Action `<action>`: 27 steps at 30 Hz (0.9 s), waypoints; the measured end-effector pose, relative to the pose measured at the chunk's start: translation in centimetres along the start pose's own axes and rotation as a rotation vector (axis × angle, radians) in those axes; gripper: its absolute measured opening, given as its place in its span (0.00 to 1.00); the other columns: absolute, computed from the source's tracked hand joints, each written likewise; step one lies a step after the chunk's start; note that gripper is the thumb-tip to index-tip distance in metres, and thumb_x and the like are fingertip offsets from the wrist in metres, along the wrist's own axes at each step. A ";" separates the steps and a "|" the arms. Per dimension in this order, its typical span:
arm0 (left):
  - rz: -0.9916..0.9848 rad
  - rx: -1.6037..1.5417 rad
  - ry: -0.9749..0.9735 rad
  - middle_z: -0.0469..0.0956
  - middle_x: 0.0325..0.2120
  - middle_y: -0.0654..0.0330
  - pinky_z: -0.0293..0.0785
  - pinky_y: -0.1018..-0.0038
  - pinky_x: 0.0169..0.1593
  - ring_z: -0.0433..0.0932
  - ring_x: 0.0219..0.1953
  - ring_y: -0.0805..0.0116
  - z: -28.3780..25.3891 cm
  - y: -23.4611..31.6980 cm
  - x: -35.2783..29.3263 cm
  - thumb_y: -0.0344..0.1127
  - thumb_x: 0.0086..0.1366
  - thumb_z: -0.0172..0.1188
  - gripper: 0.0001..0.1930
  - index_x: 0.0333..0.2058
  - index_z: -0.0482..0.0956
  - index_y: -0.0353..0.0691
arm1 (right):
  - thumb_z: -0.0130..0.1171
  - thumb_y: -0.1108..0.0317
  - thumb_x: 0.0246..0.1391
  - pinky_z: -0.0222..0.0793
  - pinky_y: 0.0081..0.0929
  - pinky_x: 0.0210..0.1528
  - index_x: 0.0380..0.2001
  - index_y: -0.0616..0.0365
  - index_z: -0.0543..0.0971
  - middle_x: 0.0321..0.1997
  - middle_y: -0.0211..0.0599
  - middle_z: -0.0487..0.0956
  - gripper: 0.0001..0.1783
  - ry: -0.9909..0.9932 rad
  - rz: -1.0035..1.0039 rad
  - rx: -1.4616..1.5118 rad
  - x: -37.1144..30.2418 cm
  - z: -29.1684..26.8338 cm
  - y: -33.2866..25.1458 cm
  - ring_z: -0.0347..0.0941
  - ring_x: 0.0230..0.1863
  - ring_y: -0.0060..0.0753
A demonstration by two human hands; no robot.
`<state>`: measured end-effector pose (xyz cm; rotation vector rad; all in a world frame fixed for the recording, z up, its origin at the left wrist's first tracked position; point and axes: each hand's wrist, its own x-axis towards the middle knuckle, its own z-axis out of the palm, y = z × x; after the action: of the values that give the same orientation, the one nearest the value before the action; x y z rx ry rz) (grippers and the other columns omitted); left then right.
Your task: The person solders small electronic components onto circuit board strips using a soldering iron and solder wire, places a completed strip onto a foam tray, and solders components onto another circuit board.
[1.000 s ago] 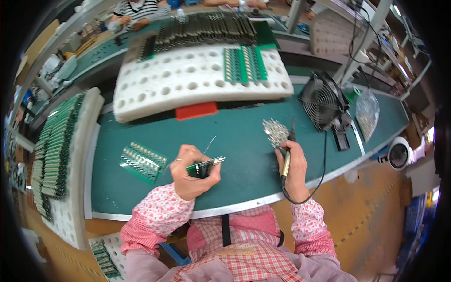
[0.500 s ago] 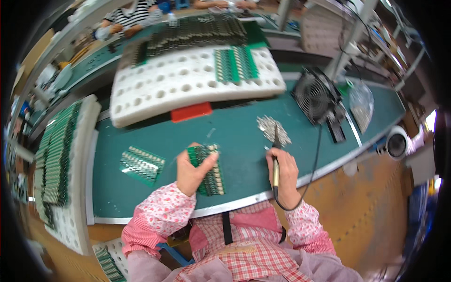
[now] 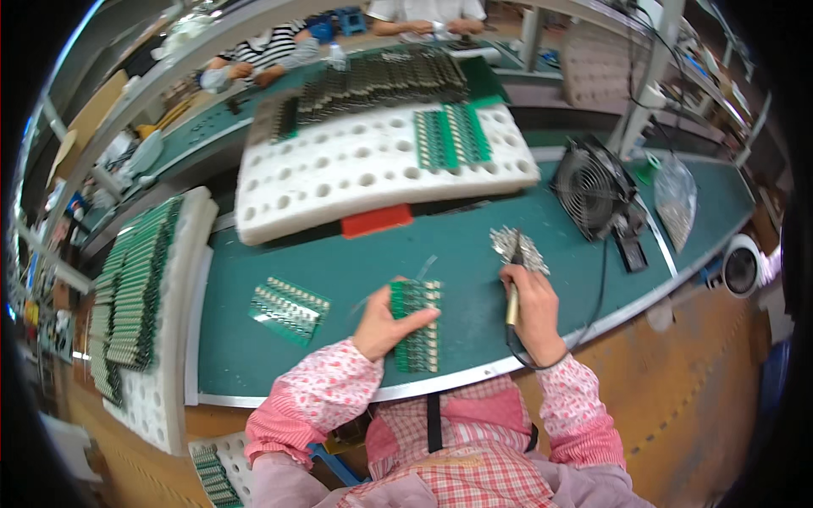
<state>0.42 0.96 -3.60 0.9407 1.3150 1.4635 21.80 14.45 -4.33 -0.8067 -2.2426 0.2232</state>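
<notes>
My left hand (image 3: pixel 383 328) grips a green circuit board panel (image 3: pixel 419 351) by its left side, thumb across its top, just in from the table's front edge. Rows of small pale metal parts run along the board. My right hand (image 3: pixel 537 313) is closed round the tan handle of a soldering iron (image 3: pixel 512 305), its dark tip over a heap of small silvery metal parts (image 3: pixel 532 254). A thin pale strand (image 3: pixel 426 267) shows just beyond the board. Left of my left hand, a second circuit board panel (image 3: pixel 290 310) lies on the green table.
A white foam tray (image 3: pixel 326 182) with stacked boards stands behind, another foam tray (image 3: pixel 193 254) at left. On the right are a black fan (image 3: pixel 589 188) and a clear bag of parts (image 3: pixel 676 203). The iron's cord (image 3: pixel 600 296) loops by my right wrist. Co-workers sit across.
The whole view has shifted, so the scene sits further right and lower. The held board has turned and now shows its face more squarely. My right hand still holds the iron at the heap.
</notes>
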 end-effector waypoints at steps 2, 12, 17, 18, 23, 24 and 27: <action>-0.005 -0.036 -0.019 0.79 0.32 0.64 0.77 0.76 0.39 0.79 0.33 0.76 0.3 0.2 -0.4 0.28 0.56 0.69 0.13 0.39 0.76 0.37 | 0.56 0.81 0.43 0.69 0.39 0.37 0.39 0.54 0.73 0.30 0.40 0.77 0.17 -0.013 -0.019 0.011 0.4 -0.2 -0.4 0.74 0.35 0.46; -0.112 -0.379 0.088 0.79 0.33 0.65 0.77 0.75 0.37 0.78 0.33 0.76 0.8 0.4 0.7 0.31 0.62 0.64 0.10 0.41 0.77 0.38 | 0.62 0.81 0.46 0.68 0.35 0.33 0.40 0.56 0.73 0.26 0.39 0.76 0.17 -0.047 0.053 0.137 -1.3 -0.8 -2.8 0.74 0.29 0.43; -0.118 -0.391 0.089 0.79 0.33 0.65 0.77 0.77 0.37 0.78 0.33 0.76 2.8 0.0 2.2 0.29 0.62 0.64 0.10 0.42 0.76 0.39 | 0.63 0.79 0.53 0.74 0.22 0.38 0.43 0.58 0.71 0.31 0.34 0.80 0.16 0.011 0.426 0.689 -1.9 -0.6 -3.9 0.78 0.34 0.22; -0.136 -0.385 0.077 0.79 0.33 0.66 0.77 0.78 0.37 0.79 0.33 0.76 2.7 -0.1 2.1 0.29 0.61 0.64 0.11 0.42 0.76 0.39 | 0.63 0.79 0.53 0.74 0.21 0.39 0.44 0.57 0.70 0.32 0.34 0.80 0.17 0.011 0.451 0.801 -1.7 -0.7 -4.4 0.78 0.35 0.23; -0.057 -0.247 0.043 0.81 0.34 0.63 0.77 0.78 0.38 0.78 0.33 0.78 2.6 -0.2 1.3 0.30 0.59 0.67 0.13 0.42 0.76 0.37 | 0.63 0.80 0.52 0.71 0.19 0.41 0.46 0.57 0.66 0.33 0.33 0.78 0.21 -0.025 0.514 1.061 -0.4 -1.1 -5.9 0.76 0.36 0.20; -0.036 -0.197 0.051 0.81 0.35 0.63 0.76 0.78 0.38 0.78 0.34 0.78 2.5 -0.2 1.3 0.30 0.59 0.67 0.14 0.43 0.76 0.36 | 0.64 0.79 0.53 0.71 0.19 0.41 0.46 0.56 0.67 0.33 0.32 0.78 0.21 -0.025 0.516 1.090 -0.4 -0.7 -5.9 0.76 0.36 0.19; -0.036 -0.175 0.003 0.81 0.36 0.63 0.76 0.78 0.40 0.78 0.35 0.78 2.6 -0.3 1.0 0.30 0.59 0.67 0.15 0.44 0.75 0.35 | 0.64 0.78 0.53 0.70 0.18 0.39 0.47 0.56 0.67 0.33 0.31 0.79 0.20 -0.029 0.546 1.132 -0.4 -0.1 -6.1 0.75 0.36 0.18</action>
<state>2.65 2.69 -3.58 0.7972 1.1786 1.5255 19.18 9.39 -2.17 -0.7041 -1.4592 1.5729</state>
